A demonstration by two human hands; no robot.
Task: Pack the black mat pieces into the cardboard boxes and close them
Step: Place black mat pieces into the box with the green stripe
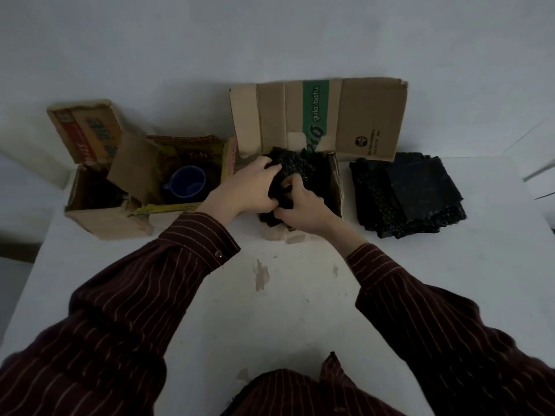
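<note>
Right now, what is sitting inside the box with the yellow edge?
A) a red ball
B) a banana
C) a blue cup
C: a blue cup stands inside the yellow-edged box, left of the open box holding black mat pieces.

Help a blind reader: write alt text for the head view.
The left hand and right hand grip a black mat piece inside an open cardboard box. A stack of mats lies on the table to its right; two more open boxes stand to its left, one holding a blue mug.
</note>
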